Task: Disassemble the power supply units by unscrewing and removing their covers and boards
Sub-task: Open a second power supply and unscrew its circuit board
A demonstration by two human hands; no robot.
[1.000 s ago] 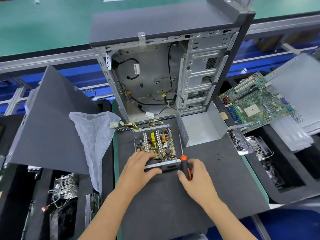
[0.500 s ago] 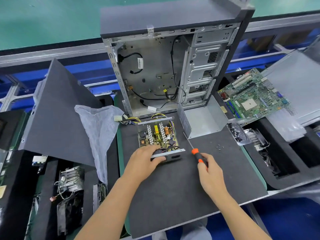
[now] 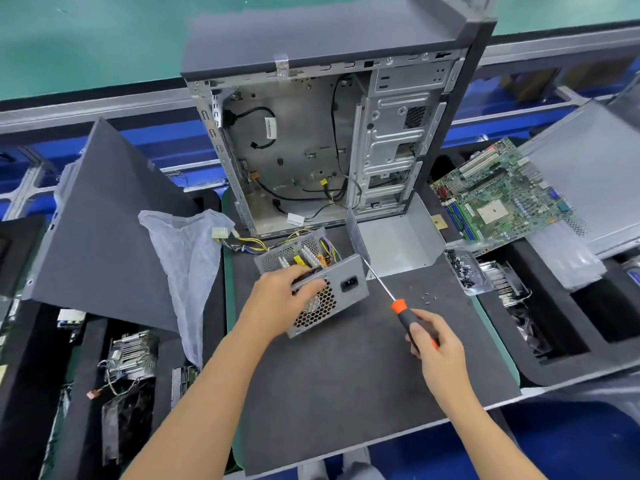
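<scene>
An open power supply unit (image 3: 341, 284) sits tilted on the dark mat (image 3: 346, 393), its perforated rear face with the power socket turned toward me and its board and heat sinks showing at the top. My left hand (image 3: 282, 296) grips its near top edge, fingers curled over the rim. My right hand (image 3: 434, 348) holds an orange-and-black screwdriver (image 3: 398, 304), whose tip points at the unit's upper right corner. The removed grey cover (image 3: 398, 240) lies just behind, to the right.
An empty computer case (image 3: 322, 140) stands open behind the mat. A clear bag (image 3: 187, 258) and dark side panel (image 3: 100, 244) lie left. A motherboard (image 3: 498, 199), a screw bag (image 3: 465, 268) and loose screws (image 3: 427, 298) are right. Trays hold heat sinks on both sides.
My left hand has tipped the unit up, so its rear grille faces me. My right hand with the screwdriver has drawn back to the right.
</scene>
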